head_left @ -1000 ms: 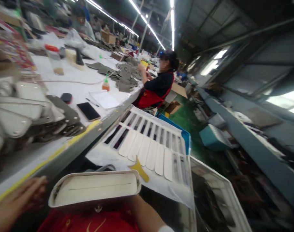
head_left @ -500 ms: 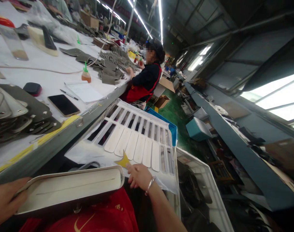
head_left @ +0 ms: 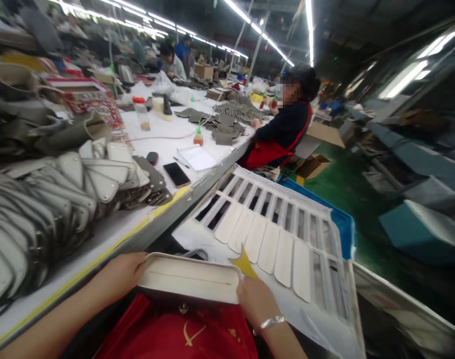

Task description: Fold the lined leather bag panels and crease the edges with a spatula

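Note:
My left hand [head_left: 128, 271] is closed on the left end of a long bag piece [head_left: 190, 279]. Its upward face is cream, with rounded corners, a raised rim and a thin dark line along it. Its side is dark and bears a small metal stud [head_left: 183, 308]. At its right end, my right hand [head_left: 258, 301], with a silver bangle on the wrist, has its fingers closed on the edge. Right beside that hand is a yellow pointed piece [head_left: 244, 263]; whether the fingers touch it I cannot tell. Several cream strips [head_left: 270, 247] lie on a white slatted tray [head_left: 338, 234].
Left, overlapping white and grey bag parts [head_left: 74, 184] cover the table near its yellow-taped edge [head_left: 152, 217]. A phone [head_left: 176, 174], notebook [head_left: 197, 157] and glue bottle [head_left: 198, 135] lie beyond. A co-worker [head_left: 283, 119] sits at the table. A blue crate [head_left: 345, 222] is behind the tray.
My right hand has come onto the right end of the bag piece, which now sits level between both hands. The view has swung left, showing more of the table.

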`<state>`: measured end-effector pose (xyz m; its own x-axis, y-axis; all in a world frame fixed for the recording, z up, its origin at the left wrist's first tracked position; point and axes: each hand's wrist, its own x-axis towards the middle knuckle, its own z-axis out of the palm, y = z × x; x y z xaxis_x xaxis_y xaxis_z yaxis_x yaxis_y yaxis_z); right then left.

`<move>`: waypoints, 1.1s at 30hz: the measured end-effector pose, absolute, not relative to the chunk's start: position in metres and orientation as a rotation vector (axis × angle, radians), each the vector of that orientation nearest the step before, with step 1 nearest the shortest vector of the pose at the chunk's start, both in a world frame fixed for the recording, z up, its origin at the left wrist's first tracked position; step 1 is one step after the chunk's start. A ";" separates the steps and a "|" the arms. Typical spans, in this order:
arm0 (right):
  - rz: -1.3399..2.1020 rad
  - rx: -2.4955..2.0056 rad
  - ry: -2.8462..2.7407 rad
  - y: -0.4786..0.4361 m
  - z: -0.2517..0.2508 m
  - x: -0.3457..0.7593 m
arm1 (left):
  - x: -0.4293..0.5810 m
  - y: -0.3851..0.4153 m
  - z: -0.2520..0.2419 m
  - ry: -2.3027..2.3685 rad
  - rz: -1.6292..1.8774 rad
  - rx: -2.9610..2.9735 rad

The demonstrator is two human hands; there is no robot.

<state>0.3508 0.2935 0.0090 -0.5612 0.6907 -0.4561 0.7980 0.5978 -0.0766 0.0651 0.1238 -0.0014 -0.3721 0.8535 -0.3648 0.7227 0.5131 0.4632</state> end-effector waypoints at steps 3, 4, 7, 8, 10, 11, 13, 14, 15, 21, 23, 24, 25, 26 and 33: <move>-0.451 1.241 2.467 0.291 0.008 0.354 | 0.070 0.129 0.005 2.184 0.300 1.270; -0.474 1.259 2.472 0.290 0.008 0.355 | 0.071 0.129 0.006 2.185 0.307 1.264; -0.476 1.279 2.473 0.289 0.009 0.357 | 0.073 0.126 0.004 2.183 0.337 1.261; -0.462 1.281 2.468 0.289 0.010 0.357 | 0.074 0.124 0.004 2.169 0.353 1.236; -0.441 1.286 2.457 0.289 0.010 0.356 | 0.075 0.118 0.005 2.086 0.398 1.110; -0.439 1.291 2.453 0.289 0.011 0.356 | 0.075 0.115 0.006 2.032 0.431 1.012; -0.456 1.307 2.446 0.290 0.011 0.356 | 0.076 0.109 0.011 1.971 0.497 0.814; -0.477 1.312 2.448 0.290 0.011 0.357 | 0.075 0.107 0.013 1.983 0.510 0.754; -0.501 1.314 2.456 0.290 0.012 0.358 | 0.075 0.106 0.016 2.016 0.489 0.733; -0.512 1.297 2.489 0.292 0.008 0.361 | 0.075 0.119 0.020 2.235 -0.083 1.299; -0.474 1.261 2.487 0.292 0.006 0.359 | 0.075 0.124 0.016 2.261 -0.147 1.349; -0.449 1.237 2.485 0.292 0.004 0.358 | 0.075 0.126 0.014 2.261 -0.160 1.346; -0.419 1.209 2.484 0.291 0.003 0.357 | 0.074 0.127 0.012 2.261 -0.173 1.351; -0.391 1.179 2.485 0.291 0.002 0.357 | 0.074 0.127 0.010 2.258 -0.182 1.359; -0.382 1.051 2.534 0.288 0.003 0.357 | 0.073 0.117 0.002 2.218 -0.132 1.393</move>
